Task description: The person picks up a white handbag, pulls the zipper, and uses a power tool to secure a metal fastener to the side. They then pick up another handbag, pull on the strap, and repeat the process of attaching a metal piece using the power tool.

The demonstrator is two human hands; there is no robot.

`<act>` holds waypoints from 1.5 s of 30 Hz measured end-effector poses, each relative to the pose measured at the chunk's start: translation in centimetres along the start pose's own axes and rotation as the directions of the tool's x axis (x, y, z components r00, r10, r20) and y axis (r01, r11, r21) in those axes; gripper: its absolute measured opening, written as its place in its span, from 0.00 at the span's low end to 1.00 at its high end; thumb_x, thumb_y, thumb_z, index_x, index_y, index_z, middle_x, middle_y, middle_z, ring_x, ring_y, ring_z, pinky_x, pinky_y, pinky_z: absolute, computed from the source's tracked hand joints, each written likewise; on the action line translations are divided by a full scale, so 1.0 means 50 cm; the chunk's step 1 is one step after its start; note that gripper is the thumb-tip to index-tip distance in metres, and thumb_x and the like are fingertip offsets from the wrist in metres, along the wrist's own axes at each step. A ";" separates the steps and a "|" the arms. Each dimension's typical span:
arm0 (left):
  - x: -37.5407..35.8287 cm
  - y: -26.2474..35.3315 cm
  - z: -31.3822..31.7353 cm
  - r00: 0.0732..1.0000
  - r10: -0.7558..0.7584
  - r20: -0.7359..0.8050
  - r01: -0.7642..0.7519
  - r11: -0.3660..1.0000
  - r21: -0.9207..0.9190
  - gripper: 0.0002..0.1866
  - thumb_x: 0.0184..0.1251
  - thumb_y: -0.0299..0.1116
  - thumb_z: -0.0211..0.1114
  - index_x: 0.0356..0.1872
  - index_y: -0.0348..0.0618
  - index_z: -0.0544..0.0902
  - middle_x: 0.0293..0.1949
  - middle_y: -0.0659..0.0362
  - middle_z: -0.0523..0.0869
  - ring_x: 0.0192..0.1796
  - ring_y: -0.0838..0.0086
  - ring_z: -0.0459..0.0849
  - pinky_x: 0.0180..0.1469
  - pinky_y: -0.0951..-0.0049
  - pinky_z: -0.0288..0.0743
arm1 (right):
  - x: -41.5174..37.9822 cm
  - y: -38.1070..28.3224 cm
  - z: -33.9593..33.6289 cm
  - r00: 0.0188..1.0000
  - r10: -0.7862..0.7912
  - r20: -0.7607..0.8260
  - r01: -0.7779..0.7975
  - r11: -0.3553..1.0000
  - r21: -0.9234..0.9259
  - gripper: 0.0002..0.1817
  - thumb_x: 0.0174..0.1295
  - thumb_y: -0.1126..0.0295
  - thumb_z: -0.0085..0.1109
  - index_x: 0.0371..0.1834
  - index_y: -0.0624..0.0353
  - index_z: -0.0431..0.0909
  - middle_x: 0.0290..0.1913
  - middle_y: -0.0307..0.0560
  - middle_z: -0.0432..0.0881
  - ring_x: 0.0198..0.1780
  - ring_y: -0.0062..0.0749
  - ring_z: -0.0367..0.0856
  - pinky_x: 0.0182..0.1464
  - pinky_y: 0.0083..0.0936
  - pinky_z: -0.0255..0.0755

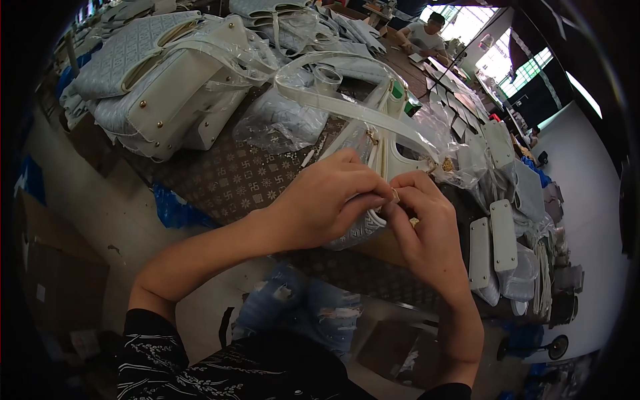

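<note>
A white handbag with gold-coloured fittings stands at the near edge of the patterned table, its long strap looping up and over behind my hands. My left hand is closed, thumb and forefinger pinched at the front of the bag. Facing it, my right hand pinches at the same spot, its fingertips almost touching those of the left. Between the fingertips is a small light piece, too small to make out. My hands cover part of the bag's front.
Stacked white bags in plastic lie at the left back. More bags crowd the right side. Clear plastic and a tape roll are on the patterned table. A person sits at the far end. A cardboard box stands lower left.
</note>
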State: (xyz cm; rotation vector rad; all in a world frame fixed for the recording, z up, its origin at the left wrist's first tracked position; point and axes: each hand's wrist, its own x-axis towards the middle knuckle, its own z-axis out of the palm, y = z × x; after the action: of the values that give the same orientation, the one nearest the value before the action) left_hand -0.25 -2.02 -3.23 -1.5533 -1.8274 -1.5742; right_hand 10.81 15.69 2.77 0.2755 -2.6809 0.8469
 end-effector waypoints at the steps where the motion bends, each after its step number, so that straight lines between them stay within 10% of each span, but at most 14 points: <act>1: -0.001 0.002 -0.001 1.000 0.002 -0.006 -0.002 1.000 -0.003 0.08 0.68 0.25 0.75 0.46 0.42 0.91 0.37 0.58 0.91 0.43 0.64 0.86 0.46 0.67 0.79 | -0.002 0.002 0.002 1.000 -0.020 -0.009 0.020 1.000 -0.020 0.05 0.70 0.80 0.61 0.44 0.72 0.84 0.48 0.54 0.83 0.42 0.45 0.86 0.45 0.34 0.79; 3: -0.006 0.007 -0.002 0.989 -0.145 -0.028 0.144 0.988 -0.055 0.09 0.64 0.25 0.78 0.45 0.43 0.92 0.37 0.59 0.91 0.42 0.65 0.86 0.46 0.66 0.80 | -0.005 0.004 0.006 0.999 -0.040 -0.016 0.039 0.998 -0.041 0.05 0.71 0.80 0.62 0.45 0.71 0.84 0.48 0.51 0.84 0.41 0.36 0.87 0.44 0.28 0.80; 17: 0.003 0.031 0.014 0.990 -0.111 -0.082 0.116 0.991 0.066 0.07 0.62 0.25 0.77 0.40 0.42 0.90 0.36 0.56 0.90 0.42 0.60 0.86 0.44 0.62 0.80 | -0.008 0.004 -0.036 0.996 0.003 0.087 -0.013 0.994 0.111 0.05 0.68 0.82 0.64 0.44 0.70 0.84 0.48 0.53 0.85 0.44 0.49 0.88 0.47 0.35 0.82; 22: 0.001 0.033 0.013 0.988 -0.134 -0.080 0.140 0.987 0.081 0.06 0.65 0.27 0.75 0.41 0.43 0.90 0.37 0.55 0.90 0.44 0.57 0.87 0.46 0.59 0.82 | 0.013 0.037 -0.057 0.963 -0.236 0.129 0.237 0.971 0.002 0.06 0.65 0.82 0.68 0.44 0.67 0.86 0.49 0.51 0.87 0.42 0.46 0.90 0.45 0.32 0.84; 37: 0.008 0.040 0.013 0.962 -0.255 -0.097 0.257 0.966 0.004 0.10 0.60 0.22 0.80 0.42 0.44 0.93 0.34 0.59 0.89 0.32 0.70 0.85 0.34 0.71 0.77 | 0.044 0.074 -0.042 0.945 -0.323 0.058 0.321 0.946 0.038 0.10 0.60 0.76 0.76 0.44 0.63 0.89 0.45 0.49 0.91 0.42 0.42 0.92 0.45 0.31 0.85; 45: 0.003 0.013 0.012 0.996 0.026 -0.085 -0.020 0.997 0.070 0.11 0.58 0.17 0.79 0.39 0.45 0.95 0.41 0.59 0.95 0.34 0.72 0.86 0.36 0.72 0.80 | 0.050 0.079 -0.050 0.955 -0.274 0.113 0.258 0.956 0.139 0.09 0.60 0.78 0.74 0.43 0.65 0.89 0.43 0.51 0.91 0.42 0.43 0.92 0.46 0.31 0.84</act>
State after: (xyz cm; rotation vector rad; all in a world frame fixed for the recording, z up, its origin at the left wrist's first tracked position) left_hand 0.45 -1.56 -2.97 -1.4485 -1.7919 -1.5259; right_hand 7.99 20.12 3.52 0.7288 -2.6291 0.9374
